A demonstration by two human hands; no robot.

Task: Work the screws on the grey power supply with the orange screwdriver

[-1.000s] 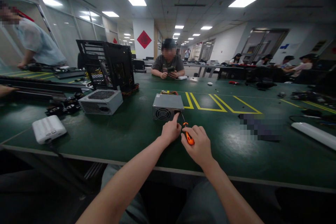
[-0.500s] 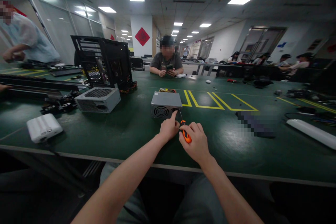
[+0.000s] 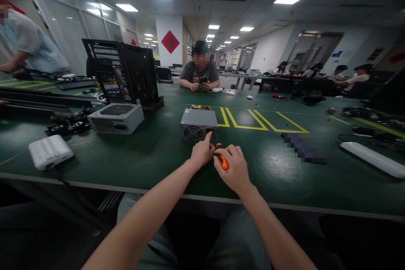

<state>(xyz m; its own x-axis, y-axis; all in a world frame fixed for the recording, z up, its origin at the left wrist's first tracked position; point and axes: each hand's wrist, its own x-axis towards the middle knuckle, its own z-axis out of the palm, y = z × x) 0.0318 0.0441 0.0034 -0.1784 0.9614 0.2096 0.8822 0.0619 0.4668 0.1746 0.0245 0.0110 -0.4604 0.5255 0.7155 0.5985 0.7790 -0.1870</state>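
A grey computer power supply [image 3: 199, 119] sits on the green table in front of me, with its fan grille and socket side facing me. My left hand [image 3: 202, 152] touches the socket side near its right end with an outstretched index finger. The other fingers of that hand are curled and partly hidden. In my right hand [image 3: 234, 168] is a screwdriver [image 3: 224, 162] with an orange and black handle, gripped by closed fingers. Its thin shaft points up at the power supply's lower right corner. Where the tip meets the casing is too small to make out.
Left of me stand a second power supply [image 3: 117, 119], a black computer case [image 3: 123, 71] and a white box-shaped device [image 3: 50, 152]. A long white object [image 3: 375, 158] lies at the right. Across the table, a person [image 3: 200, 67] holds a phone-like device.
My view has shifted slightly, moving the table's things a little left and up. Both hands keep their places at the power supply. The person at far left has leaned further left.
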